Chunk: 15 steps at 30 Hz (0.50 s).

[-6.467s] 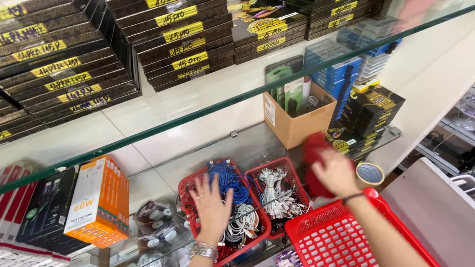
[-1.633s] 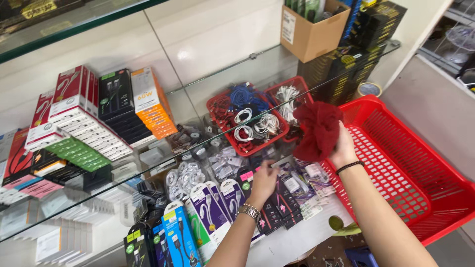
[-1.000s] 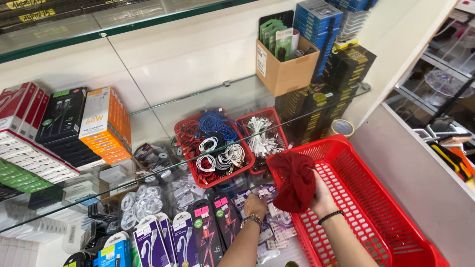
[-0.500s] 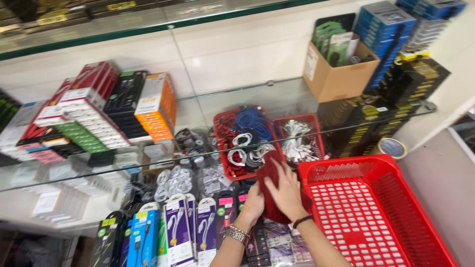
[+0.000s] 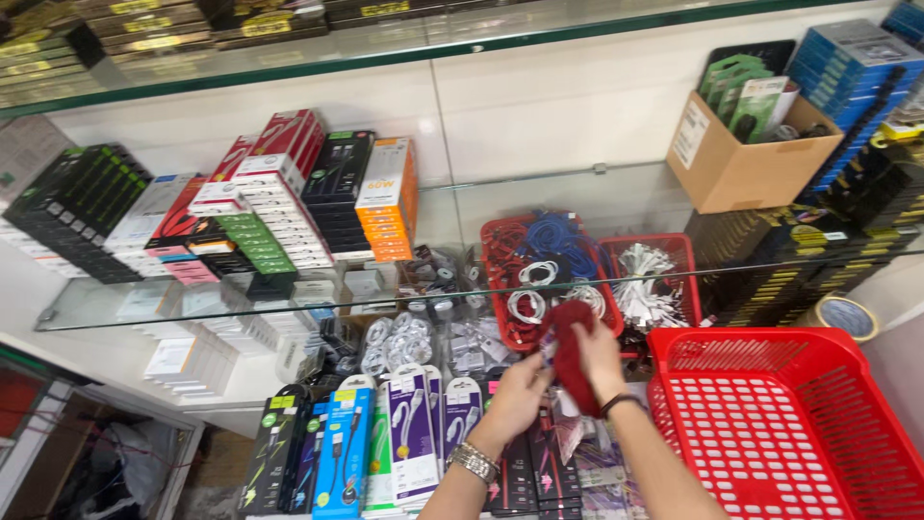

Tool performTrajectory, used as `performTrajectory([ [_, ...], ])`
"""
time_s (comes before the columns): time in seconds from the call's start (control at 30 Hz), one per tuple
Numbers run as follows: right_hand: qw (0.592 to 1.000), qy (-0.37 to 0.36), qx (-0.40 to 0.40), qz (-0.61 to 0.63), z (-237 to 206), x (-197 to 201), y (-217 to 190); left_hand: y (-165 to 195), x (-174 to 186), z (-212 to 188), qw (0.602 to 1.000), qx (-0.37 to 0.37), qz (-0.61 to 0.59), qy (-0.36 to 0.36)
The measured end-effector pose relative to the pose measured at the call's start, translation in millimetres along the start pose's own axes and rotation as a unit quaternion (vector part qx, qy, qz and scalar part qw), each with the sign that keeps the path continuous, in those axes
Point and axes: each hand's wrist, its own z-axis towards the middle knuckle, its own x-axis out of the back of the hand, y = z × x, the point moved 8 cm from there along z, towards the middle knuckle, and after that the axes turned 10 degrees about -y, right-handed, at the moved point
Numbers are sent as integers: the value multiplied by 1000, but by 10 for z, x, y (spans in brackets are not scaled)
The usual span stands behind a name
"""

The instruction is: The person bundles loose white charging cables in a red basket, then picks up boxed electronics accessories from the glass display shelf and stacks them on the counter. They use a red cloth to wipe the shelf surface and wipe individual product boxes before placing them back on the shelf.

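1. I see my right hand [image 5: 599, 358] gripping a dark red cloth [image 5: 572, 351], fingers wrapped around its right side; the cloth hangs upright just below the edge of the glass shelf [image 5: 241, 303].
2. My left hand [image 5: 520, 397] sits just left of the cloth, fingers curled at its lower edge; I cannot tell whether it truly pinches it. A metal watch [image 5: 474, 462] shows on that wrist.
3. The cloth is near the middle of the scene, in front of a small red basket of coiled cables [image 5: 539, 279].
4. To the right, close by, stands a large red basket [image 5: 770, 424].
5. Below my hands lie packaged cables [image 5: 414, 433] in rows.
6. Far right, a cardboard box [image 5: 736, 159] sits on the shelf.
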Motion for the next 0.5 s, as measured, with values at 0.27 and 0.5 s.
performTrajectory([
  [0.27, 856, -118, -148, 481, -235, -411, -159, 352, 613, 84, 944, -111, 148, 273],
  [0.5, 851, -128, -226, 457, -373, -423, 238, -72, 833, 474, 965, -79, -62, 242],
])
